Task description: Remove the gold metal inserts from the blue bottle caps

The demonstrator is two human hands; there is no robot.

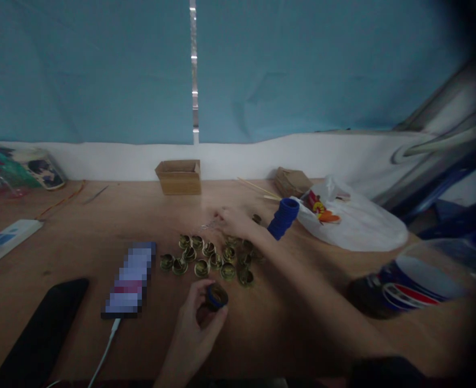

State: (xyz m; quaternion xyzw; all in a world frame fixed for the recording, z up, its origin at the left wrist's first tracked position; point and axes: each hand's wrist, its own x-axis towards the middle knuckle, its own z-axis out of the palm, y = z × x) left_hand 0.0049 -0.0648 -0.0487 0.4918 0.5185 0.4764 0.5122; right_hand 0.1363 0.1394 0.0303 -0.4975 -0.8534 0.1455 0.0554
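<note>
My left hand (200, 318) is closed, thumb and fingers around a round brass-coloured part with a blue ring (217, 296). My right hand (233, 222) reaches across the table to small shiny bits (210, 224), its fingers bent down and together at the tips; what is between them is too small to make out. Between the hands lie several round brass-coloured parts (201, 268) with open tops, some partly hidden under my right forearm. A leaning stack of blue rings (283, 218) stands just beyond that forearm.
A small open cardboard box (180, 178) stands by the wall. At right are a white plastic bag (359, 226) with wrappers and a Pepsi bottle (407, 288). At left lie a charging phone (130, 280), a black slab-like object (44, 328) and a power strip (9, 240).
</note>
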